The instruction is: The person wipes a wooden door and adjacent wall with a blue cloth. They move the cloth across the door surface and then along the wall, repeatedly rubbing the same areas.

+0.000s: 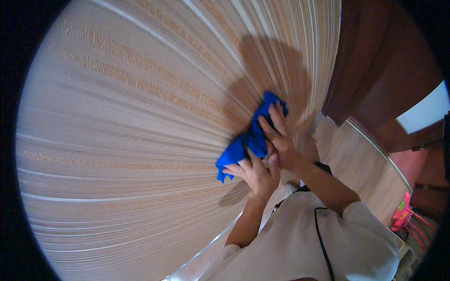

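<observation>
A bunched blue cloth lies pressed flat against a wall covered in striped, textured wallpaper. My left hand is on the cloth's lower left part, fingers spread over it. Higher and to the right, my right hand presses the cloth's upper part, with its fingertips on the fabric. The two hands nearly meet at the thumbs; whether they touch I cannot tell. A shadow of my head and arms falls on the wallpaper around the cloth.
Right of the wall stands a dark brown wooden door or panel. Below it runs a wood-look floor with a pale metal threshold strip. A bright pink object with pink straps lies at the lower right.
</observation>
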Demonstrator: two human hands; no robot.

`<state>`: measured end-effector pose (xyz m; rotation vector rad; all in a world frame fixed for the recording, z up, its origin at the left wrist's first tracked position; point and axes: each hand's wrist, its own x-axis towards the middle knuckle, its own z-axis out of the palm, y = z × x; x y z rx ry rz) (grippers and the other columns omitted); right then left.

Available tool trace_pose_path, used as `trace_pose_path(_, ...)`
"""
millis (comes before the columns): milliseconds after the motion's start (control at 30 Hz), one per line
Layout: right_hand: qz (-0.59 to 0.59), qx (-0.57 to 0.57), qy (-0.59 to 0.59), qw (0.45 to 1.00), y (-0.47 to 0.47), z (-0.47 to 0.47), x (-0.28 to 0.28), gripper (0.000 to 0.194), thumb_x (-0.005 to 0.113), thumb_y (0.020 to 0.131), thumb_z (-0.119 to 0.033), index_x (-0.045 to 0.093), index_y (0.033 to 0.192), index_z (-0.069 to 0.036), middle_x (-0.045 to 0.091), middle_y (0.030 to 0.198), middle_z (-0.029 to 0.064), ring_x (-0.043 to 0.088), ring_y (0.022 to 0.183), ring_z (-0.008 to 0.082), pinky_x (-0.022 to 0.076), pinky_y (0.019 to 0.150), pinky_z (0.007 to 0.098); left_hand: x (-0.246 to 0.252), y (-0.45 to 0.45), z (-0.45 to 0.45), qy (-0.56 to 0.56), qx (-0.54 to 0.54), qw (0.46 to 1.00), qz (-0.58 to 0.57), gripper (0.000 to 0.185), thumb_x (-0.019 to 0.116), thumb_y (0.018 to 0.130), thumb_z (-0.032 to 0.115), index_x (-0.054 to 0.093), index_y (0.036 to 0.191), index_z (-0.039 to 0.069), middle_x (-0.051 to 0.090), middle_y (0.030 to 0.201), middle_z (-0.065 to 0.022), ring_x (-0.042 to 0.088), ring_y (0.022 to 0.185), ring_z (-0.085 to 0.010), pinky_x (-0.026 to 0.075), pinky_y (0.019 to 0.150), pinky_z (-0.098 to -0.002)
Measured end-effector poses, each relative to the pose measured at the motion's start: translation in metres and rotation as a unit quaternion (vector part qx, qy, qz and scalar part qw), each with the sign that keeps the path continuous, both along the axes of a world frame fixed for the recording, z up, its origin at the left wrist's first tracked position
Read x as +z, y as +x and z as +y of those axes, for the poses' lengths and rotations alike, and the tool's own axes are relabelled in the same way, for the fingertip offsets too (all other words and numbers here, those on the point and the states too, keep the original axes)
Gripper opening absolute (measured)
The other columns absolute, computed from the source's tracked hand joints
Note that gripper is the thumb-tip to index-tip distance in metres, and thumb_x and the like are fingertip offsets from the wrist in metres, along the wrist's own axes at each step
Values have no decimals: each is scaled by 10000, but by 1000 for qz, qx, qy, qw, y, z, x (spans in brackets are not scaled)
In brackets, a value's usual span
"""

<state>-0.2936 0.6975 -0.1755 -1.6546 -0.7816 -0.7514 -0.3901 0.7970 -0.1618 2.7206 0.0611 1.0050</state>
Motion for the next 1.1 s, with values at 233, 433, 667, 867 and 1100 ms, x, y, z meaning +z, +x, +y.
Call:
trace_pose_path(233,139,-67,86,984,21,1,16,623,455,1099,-321,336,1608,17,173,1712,260,121,1582,464,80,1272,559,11,11,-12,-64,32,997,12,897,516,1022,534,242,1600,-95,133,1622,-411,14,1459,-680,-134,1078,-805)
trace_pose_path(433,72,-25,89,993,73,-39,77,516,457,1091,-223,454,1559,-5,214,1707,241,156,1576,464,79,1267,578,60,57,-47,-49,27,998,-22,895,495,1032,531,178,1631,-54,-81,1674,-377,-192,1484,-638,-170,1091,-773)
trace_pose_path(667,-14,75,1,997,43,-48,36,613,717,883,-74,590,1481,-109,332,1674,184,233,1556,470,175,1251,631,34,37,-46,11,16,1000,10,809,479,1027,512,268,1643,33,-73,1693,-347,-200,1507,-603,-183,1118,-743)
trace_pose_path(867,84,22,103,991,60,-69,75,563,539,948,28,525,1510,-9,236,1695,254,172,1570,483,153,1268,554,58,53,-70,-12,42,999,19,856,490,1033,464,190,1621,-81,-97,1679,-366,-227,1493,-611,-189,1109,-747)
trace_pose_path(1100,-15,46,65,997,92,-77,74,540,635,936,-116,611,1475,-145,331,1672,203,231,1554,479,117,1245,655,63,84,-94,-9,39,997,-61,783,442,1060,502,233,1652,35,-67,1707,-317,-211,1521,-574,-152,1152,-722)
